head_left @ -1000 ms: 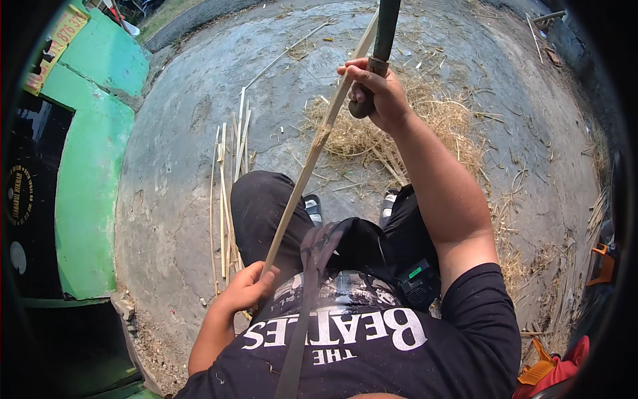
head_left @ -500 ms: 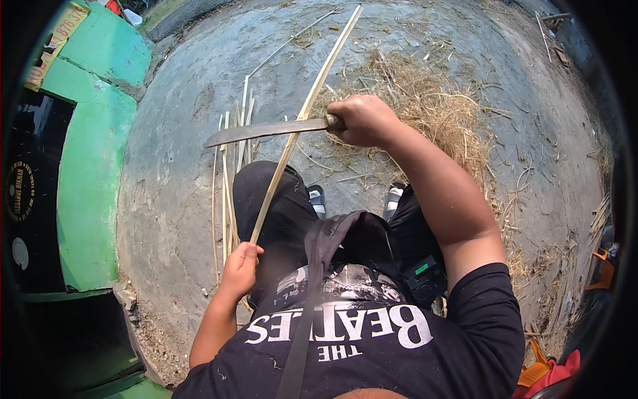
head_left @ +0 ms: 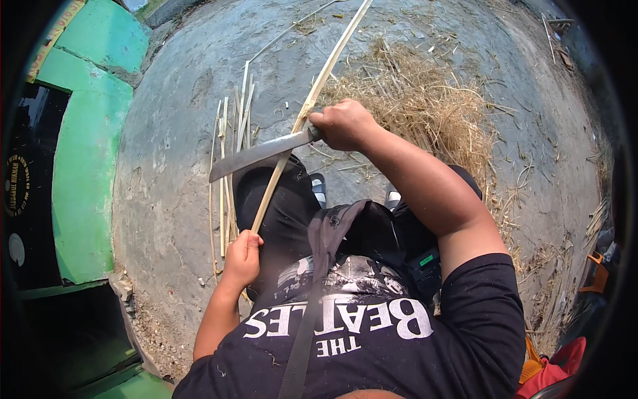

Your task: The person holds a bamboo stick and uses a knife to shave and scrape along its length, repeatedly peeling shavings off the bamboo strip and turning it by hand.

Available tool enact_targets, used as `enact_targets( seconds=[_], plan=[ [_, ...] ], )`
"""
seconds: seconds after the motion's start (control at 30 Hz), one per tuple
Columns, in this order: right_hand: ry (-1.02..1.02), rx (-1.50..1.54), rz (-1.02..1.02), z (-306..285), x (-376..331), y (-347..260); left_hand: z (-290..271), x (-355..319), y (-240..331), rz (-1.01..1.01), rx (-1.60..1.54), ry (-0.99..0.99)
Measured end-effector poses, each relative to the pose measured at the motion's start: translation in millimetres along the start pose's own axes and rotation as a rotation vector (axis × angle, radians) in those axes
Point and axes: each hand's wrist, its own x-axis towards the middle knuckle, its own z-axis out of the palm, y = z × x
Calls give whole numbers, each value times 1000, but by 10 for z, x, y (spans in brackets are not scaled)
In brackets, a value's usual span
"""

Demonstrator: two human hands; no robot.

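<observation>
My left hand [head_left: 242, 261] is closed round the near end of a long, pale bamboo strip [head_left: 327, 71]. The strip slants up and to the right, over my knee and out past the top of the picture. In my right hand [head_left: 345, 124] is the handle of a machete [head_left: 259, 154], its broad blade pointing left and a little down toward me. The blade crosses the strip over my left knee, close to the handle. Whether the edge touches or bites into the strip I cannot tell.
Several pale strips [head_left: 224, 166] lie on the concrete ground [head_left: 166, 139] left of my knee. A heap of dry shavings [head_left: 425, 100] spreads beyond my feet to the right. At the left stands a green wall [head_left: 86, 199]; red and orange things [head_left: 555, 366] lie at the lower right.
The machete has slid along the strip toward me, and its tip has swung lower. My right hand has come slightly left. My left hand keeps its hold on the strip.
</observation>
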Motion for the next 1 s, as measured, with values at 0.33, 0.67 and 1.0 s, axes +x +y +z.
enact_targets(
  seconds=[0.33,0.67,1.0],
  plan=[
    [-68,5,-59,-75,-62,-148,-43,28,-81,-75,-135,-89],
    [92,72,188,-104,-106,219,16,50,-81,-30,-120,-36],
    [99,57,238,9,-101,357,-8,125,-71,-36,-108,-51]
  ],
)
